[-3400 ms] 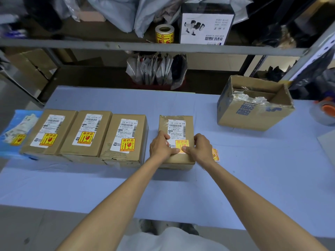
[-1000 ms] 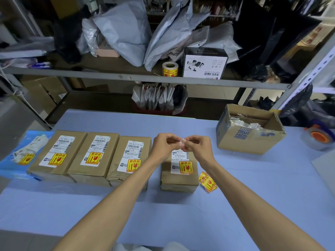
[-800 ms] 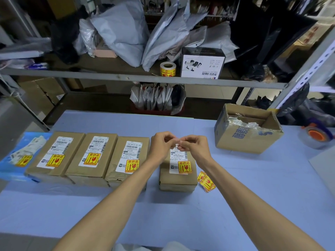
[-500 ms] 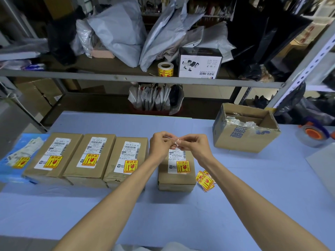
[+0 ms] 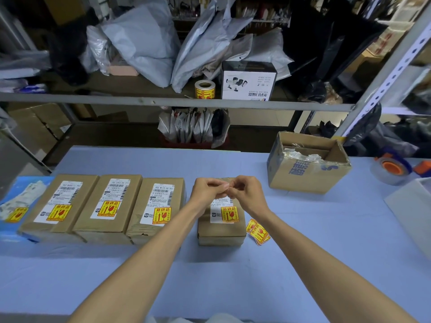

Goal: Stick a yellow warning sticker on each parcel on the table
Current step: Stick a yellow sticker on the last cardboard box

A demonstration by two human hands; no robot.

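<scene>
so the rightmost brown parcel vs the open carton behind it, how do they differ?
The rightmost parcel is sealed shut; the open carton has its flaps up, with clear plastic showing inside. The parcel carries a white shipping label and a yellow warning sticker; the carton shows only blue print on its side. The parcel looks smaller and flatter than the carton. Both are brown cardboard, standing on the blue table.

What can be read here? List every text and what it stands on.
"易碎品": yellow warning sticker on the rightmost parcel; the other parcels' stickers read the same.
"830 W172-00 001", roughly: shipping label on the third parcel.
"100 L853-00 771", roughly: shipping label on the second parcel.
Too small or blurred: all other label print, the white box, the open carton.
</scene>
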